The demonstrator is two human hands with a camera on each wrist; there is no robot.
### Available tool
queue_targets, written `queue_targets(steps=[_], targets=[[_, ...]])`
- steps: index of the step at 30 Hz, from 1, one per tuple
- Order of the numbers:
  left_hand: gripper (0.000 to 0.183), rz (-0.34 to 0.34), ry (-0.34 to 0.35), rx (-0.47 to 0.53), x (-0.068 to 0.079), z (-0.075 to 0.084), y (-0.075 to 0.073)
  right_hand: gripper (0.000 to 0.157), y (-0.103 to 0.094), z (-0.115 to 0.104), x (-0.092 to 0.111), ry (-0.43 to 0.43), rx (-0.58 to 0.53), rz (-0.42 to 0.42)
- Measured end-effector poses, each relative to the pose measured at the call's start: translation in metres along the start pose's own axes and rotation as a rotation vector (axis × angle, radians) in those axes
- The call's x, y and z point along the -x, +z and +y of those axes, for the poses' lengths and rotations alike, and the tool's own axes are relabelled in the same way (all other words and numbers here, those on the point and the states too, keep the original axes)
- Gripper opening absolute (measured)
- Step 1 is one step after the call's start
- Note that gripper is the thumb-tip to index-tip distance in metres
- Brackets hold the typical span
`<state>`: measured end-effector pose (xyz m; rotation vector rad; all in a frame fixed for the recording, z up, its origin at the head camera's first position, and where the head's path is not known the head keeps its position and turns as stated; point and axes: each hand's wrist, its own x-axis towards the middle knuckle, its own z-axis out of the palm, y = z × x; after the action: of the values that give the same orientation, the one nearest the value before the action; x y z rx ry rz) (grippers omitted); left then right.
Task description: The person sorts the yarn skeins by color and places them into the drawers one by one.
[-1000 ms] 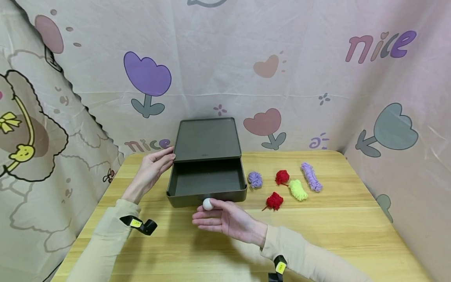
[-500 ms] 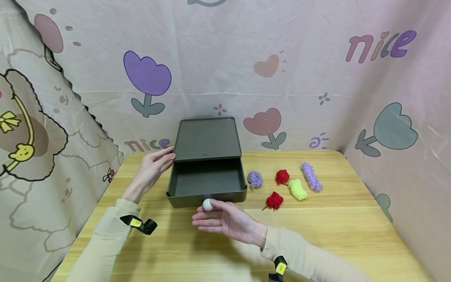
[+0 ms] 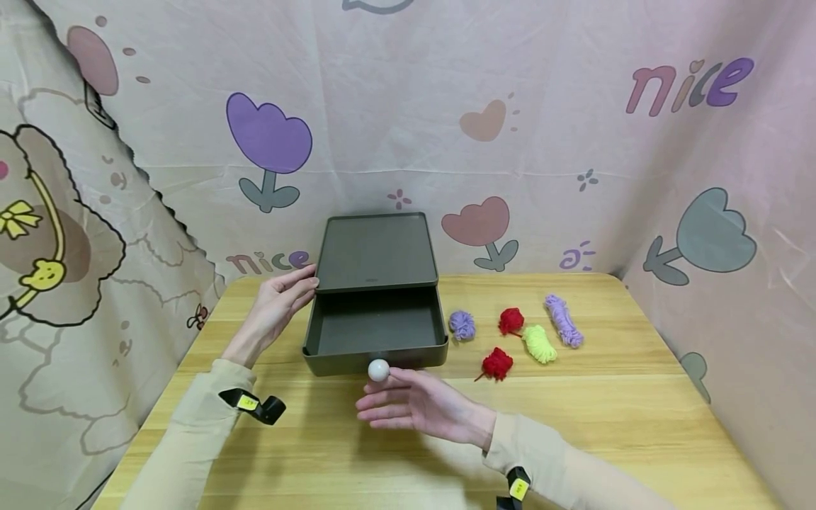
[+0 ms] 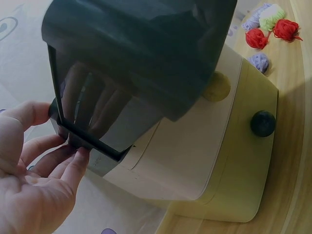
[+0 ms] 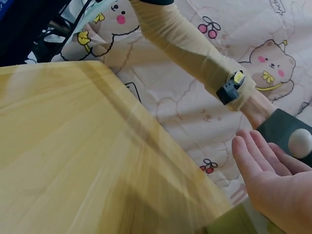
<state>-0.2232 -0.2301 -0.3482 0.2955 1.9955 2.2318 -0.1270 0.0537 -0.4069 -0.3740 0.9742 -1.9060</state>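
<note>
A drawer unit with a dark grey top (image 3: 377, 251) has its dark upper drawer (image 3: 344, 363) pulled out, showing a bare inside. A round white knob (image 3: 379, 370) sits on that drawer's front. My left hand (image 3: 270, 315) rests its fingertips against the unit's left side; the left wrist view shows them at the dark casing's edge. My right hand (image 3: 428, 405) is in front of the drawer, fingers extended, thumb tip right beside the knob. Below, the left wrist view shows a cream drawer (image 4: 180, 151) with a yellow knob (image 4: 217, 87) and an olive drawer (image 4: 239, 161) with a dark knob (image 4: 263, 123).
Right of the unit on the wooden table (image 3: 605, 425) lie a purple yarn ball (image 3: 462, 325), two red yarn balls (image 3: 496, 364), a yellow-green yarn bundle (image 3: 539, 344) and a longer purple yarn bundle (image 3: 564, 321). A printed curtain (image 3: 542, 42) hangs behind.
My right hand has shifted slightly right, its thumb sliding off the white knob to the knob's side. The left hand and the drawer stay put.
</note>
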Motion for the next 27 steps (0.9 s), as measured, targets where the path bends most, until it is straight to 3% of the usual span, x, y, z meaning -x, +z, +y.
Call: queue_targets(steps=[14,27], targets=[[0.057,-0.004,0.002,-0.005,-0.001,-0.001,-0.001,0.049,-0.02,0.003,0.023,-0.032,0.106,-0.111],[0.058,-0.007,0.013,-0.004,0.0,-0.001,-0.001,0.04,-0.039,-0.002,0.048,-0.081,0.251,-0.273]])
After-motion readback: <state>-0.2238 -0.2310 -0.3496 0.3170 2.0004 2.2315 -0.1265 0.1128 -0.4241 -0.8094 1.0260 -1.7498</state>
